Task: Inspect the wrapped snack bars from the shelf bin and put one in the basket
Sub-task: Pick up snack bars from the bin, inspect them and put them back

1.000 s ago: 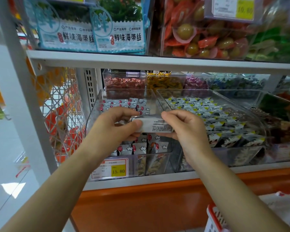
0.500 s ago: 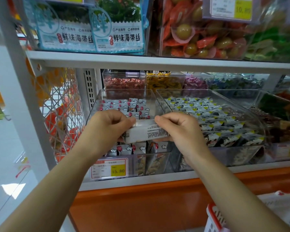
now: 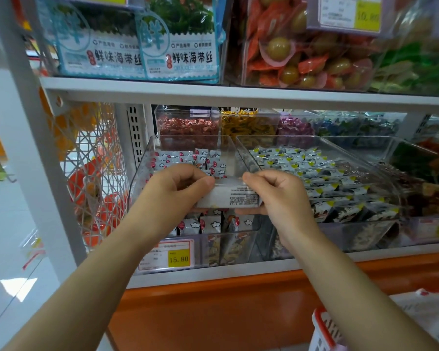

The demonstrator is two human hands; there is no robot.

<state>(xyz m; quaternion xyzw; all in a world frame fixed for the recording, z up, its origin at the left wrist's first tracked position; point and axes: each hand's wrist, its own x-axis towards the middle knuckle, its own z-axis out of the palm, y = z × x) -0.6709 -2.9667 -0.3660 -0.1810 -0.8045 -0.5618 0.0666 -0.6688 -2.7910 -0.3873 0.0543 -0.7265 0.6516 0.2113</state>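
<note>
Left hand point(image 3: 178, 188) and right hand point(image 3: 276, 196) each pinch an end of the white wrapped snack bar point(image 3: 228, 197), over the clear plastic shelf bin point(image 3: 143, 178). Clear bin of yellow-marked packets point(image 3: 365, 171) just right; red-rimmed white basket point(image 3: 323, 325) low right, well apart. White shelf point(image 3: 213, 276), orange base panel point(image 3: 213, 312) below.

On the upper shelf board point(image 3: 238, 96) we see two blue-and-white seaweed packs point(image 3: 178, 46) standing side by side, and to their right a clear box point(image 3: 241, 59) filled with orange packets and round green ones, a price tag point(image 3: 350, 13) hanging above it. Below, along the back, we find a row of clear tubs: red sweets point(image 3: 188, 125), yellow ones point(image 3: 249, 124), then purple ones point(image 3: 295, 127). Nearer us lie small packets with yellow corners point(image 3: 314, 171). A yellow label reading 15.80 point(image 3: 178, 258) sits low at the front. At the left, past the white upright point(image 3: 36, 138), we see a white wire mesh panel point(image 3: 91, 158) with orange things behind it. An orange base panel point(image 3: 213, 312) runs underneath.
</note>
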